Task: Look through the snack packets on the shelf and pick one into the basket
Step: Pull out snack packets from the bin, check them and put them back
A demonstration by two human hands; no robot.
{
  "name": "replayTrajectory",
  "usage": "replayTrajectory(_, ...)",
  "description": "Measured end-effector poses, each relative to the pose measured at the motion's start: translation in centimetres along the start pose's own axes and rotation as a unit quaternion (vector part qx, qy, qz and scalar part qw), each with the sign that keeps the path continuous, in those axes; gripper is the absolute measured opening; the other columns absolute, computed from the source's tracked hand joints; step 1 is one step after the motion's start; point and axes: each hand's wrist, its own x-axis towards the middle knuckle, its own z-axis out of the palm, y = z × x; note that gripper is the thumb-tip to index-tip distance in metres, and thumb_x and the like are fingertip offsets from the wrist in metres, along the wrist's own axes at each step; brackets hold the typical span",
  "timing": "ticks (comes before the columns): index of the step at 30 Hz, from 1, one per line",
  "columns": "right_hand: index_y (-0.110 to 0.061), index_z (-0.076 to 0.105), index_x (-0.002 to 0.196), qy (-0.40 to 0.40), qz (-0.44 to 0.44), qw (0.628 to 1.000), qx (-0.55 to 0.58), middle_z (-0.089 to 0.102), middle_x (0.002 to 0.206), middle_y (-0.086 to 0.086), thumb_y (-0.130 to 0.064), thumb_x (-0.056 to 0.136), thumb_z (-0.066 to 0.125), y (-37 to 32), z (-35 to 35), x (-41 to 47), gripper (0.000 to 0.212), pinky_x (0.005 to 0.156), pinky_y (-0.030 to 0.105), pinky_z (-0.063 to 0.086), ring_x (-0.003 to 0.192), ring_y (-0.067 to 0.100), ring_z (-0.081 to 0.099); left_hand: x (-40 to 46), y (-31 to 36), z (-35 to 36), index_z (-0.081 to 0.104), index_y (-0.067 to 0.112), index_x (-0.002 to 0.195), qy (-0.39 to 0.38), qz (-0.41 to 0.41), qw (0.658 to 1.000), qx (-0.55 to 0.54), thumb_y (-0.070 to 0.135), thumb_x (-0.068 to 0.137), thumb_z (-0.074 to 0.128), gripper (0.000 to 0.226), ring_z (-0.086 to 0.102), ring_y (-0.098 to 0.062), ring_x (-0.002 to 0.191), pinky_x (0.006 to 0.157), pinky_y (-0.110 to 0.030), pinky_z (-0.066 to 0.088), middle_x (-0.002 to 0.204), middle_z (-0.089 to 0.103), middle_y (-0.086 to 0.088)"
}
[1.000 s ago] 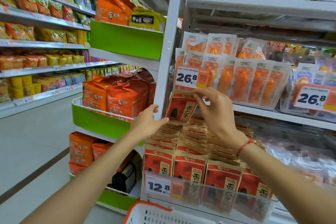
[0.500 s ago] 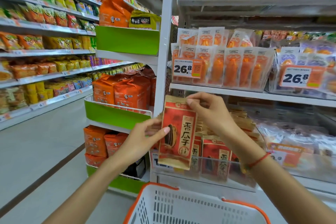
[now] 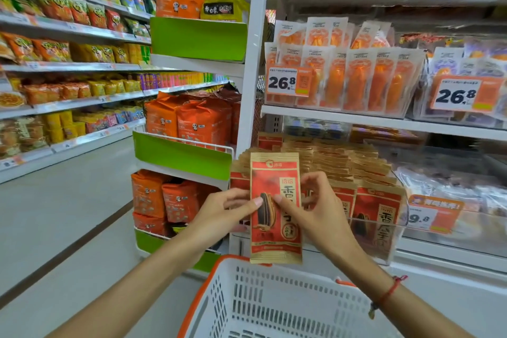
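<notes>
In the lower centre of the frame, the left hand [image 3: 225,208] and right hand [image 3: 315,208] both pinch an upright red sunflower seed packet [image 3: 275,211] above the white basket [image 3: 288,307].

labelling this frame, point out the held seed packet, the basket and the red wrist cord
seed packet [image 3: 274,170] head view, upper front panel
basket [image 3: 274,299] head view, white slotted wall
red wrist cord [image 3: 389,291] head view, strand across right wrist

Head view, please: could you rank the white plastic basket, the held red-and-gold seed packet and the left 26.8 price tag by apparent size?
1. White plastic basket, cropped, nearest the camera.
2. Red-and-gold seed packet.
3. 26.8 price tag, farther back, so its true size is unsure.
</notes>
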Motion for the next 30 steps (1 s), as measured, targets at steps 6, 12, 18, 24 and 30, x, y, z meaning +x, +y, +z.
replayTrajectory(6, -0.023, 0.052, 0.083, 0.086, -0.027, 0.994, -0.062, 0.063, 0.083, -0.007, -0.044, 0.083, 0.07, 0.8, -0.3, 0.0, 0.028, 0.064, 0.022, 0.049, 0.073, 0.008, 0.058, 0.2, -0.3, 0.7, 0.066, 0.035, 0.103, -0.034, 0.014, 0.999, 0.03, 0.033, 0.086, 0.07, 0.017, 0.066, 0.003, 0.096, 0.088, -0.028, 0.056, 0.103, 0.07, 0.011)
replayTrajectory(12, -0.024, 0.055, 0.081, 0.081, 0.012, 0.996, -0.029, 0.067, 0.077, -0.002, -0.039, 0.094, 0.055, 1.7, -0.6, 0.4, 0.02, 0.064, 0.047, 0.058, 0.071, 0.016, 0.067, 0.4, -0.6, 0.7, 0.064, 0.034, 0.105, -0.04, 0.007, 0.999, 0.035, 0.034, 0.088, 0.067, 0.017, 0.067, 0.005, 0.089, 0.075, -0.018, 0.056, 0.103, 0.069, 0.011)
replayTrajectory(18, -0.03, 0.05, 0.088, 0.044, 0.009, 0.999, -0.023, 0.069, 0.081, -0.001, -0.04, 0.094, 0.055, 1.9, -0.3, 0.2, 0.012, 0.059, 0.047, 0.058, 0.071, 0.014, 0.069, 0.2, -0.8, 0.9, 0.064, 0.029, 0.113, 0.002, 0.01, 1.0, 0.008, 0.035, 0.09, 0.065, 0.024, 0.067, -0.001, 0.097, 0.079, -0.024, 0.058, 0.108, 0.07, 0.009)
replayTrajectory(24, -0.026, 0.054, 0.111, -0.035, -0.03, 0.997, -0.063, 0.065, 0.093, -0.011, -0.034, 0.091, 0.064, 2.1, 0.1, -0.3, 0.024, 0.069, 0.032, 0.057, 0.076, 0.003, 0.063, 0.2, -0.8, 1.1, 0.062, 0.032, 0.102, 0.053, 0.015, 0.996, -0.072, 0.027, 0.093, 0.061, 0.011, 0.068, 0.002, 0.087, 0.061, -0.013, 0.054, 0.107, 0.069, 0.006)
replayTrajectory(30, -0.026, 0.049, 0.138, -0.104, -0.036, 0.994, -0.002, 0.059, 0.126, -0.01, -0.015, 0.089, 0.069, 2.6, -0.2, 0.0, 0.054, 0.074, 0.028, 0.059, 0.088, 0.006, 0.065, 0.6, -0.9, 0.5, 0.056, 0.016, 0.13, 0.09, -0.013, 0.99, -0.108, 0.033, 0.092, 0.061, 0.043, 0.062, -0.012, 0.111, 0.083, -0.029, 0.055, 0.121, 0.066, 0.0)
